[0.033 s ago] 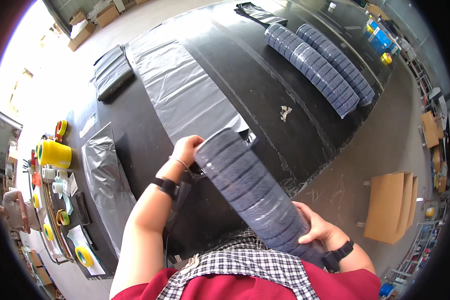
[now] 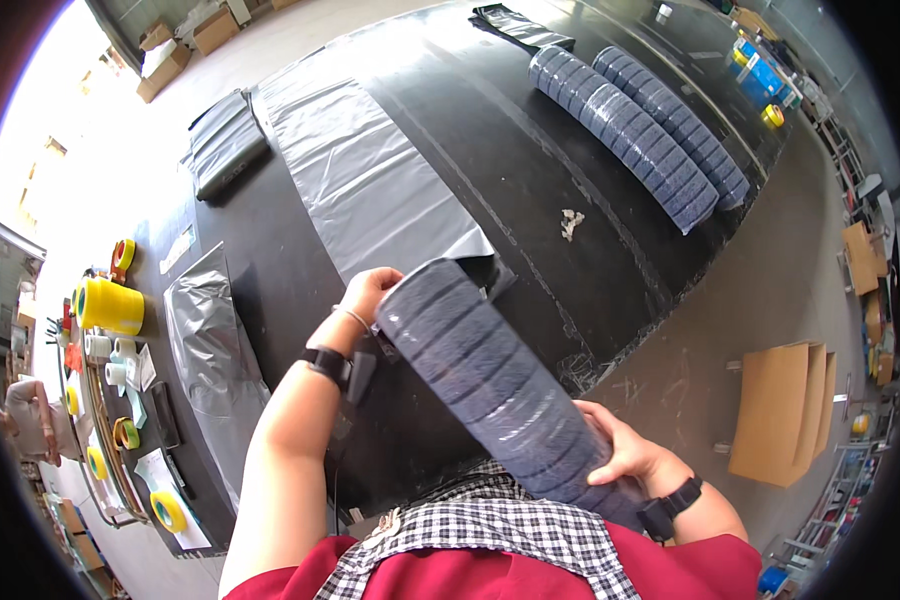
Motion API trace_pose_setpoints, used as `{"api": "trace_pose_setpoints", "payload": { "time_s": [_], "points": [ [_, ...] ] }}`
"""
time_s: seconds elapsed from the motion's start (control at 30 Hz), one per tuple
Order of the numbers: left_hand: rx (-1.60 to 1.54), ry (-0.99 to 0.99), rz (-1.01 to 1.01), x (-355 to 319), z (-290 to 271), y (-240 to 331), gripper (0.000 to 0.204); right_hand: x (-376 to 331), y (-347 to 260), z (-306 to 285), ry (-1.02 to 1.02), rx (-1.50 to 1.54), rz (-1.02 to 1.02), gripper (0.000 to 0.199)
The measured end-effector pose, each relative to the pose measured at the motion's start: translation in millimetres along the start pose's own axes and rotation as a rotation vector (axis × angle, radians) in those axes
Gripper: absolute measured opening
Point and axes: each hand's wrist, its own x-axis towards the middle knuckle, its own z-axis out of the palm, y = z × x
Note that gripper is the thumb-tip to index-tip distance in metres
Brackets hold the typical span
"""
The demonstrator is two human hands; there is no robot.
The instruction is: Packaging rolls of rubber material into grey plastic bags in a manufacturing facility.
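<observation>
A long film-wrapped stack of blue-grey fuzzy pads [image 2: 480, 365] slants from the table's middle down to my body at the lower right. My right hand [image 2: 622, 450] is wrapped round its near part, thumb on top. Under the far end lies the mouth of a long grey plastic bag [image 2: 375, 190], stretched flat across the table and lifted at its right corner. My left hand [image 2: 372, 294] is closed at the bag's left edge, beside the stack's far end; its fingertips are partly hidden by the stack.
Two similar wrapped stacks [image 2: 625, 140] lie at the far right of the black table [image 2: 530, 200]. Folded grey bags [image 2: 225, 145] and a loose one [image 2: 210, 330] lie at left, near yellow tape rolls [image 2: 110, 306]. Brown cardboard [image 2: 780, 415] stands right. A person [image 2: 35, 420] is at far left.
The stack's far end has shifted slightly left and down, with my left hand moving a little left. The bag's right corner now stands raised beside the stack. My right hand has moved slightly left.
</observation>
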Motion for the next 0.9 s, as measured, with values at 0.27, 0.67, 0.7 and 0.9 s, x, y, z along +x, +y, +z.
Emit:
{"api": "trace_pose_setpoints", "payload": {
  "time_s": [0.27,0.67,0.7,0.9],
  "points": [
    [0.1,-0.226,0.074,-27.5,-35.0,-5.6,0.018,25.0,41.4,7.6,0.034,0.021,0.045,0.114],
    [0.156,1.052,0.37,-94.7,45.6,6.2,0.053,56.2,33.0,17.1,0.023,0.12,0.009,0.107],
    [-0.185,0.845,0.116,-87.1,47.0,-10.2,0.04,66.6,31.0,18.4,0.025,0.127,0.006,0.106],
    [0.236,0.706,0.051,-88.5,49.4,20.1,0.02,148.3,3.9,58.6,0.172,0.016,-0.107,0.099]
  ]
}}
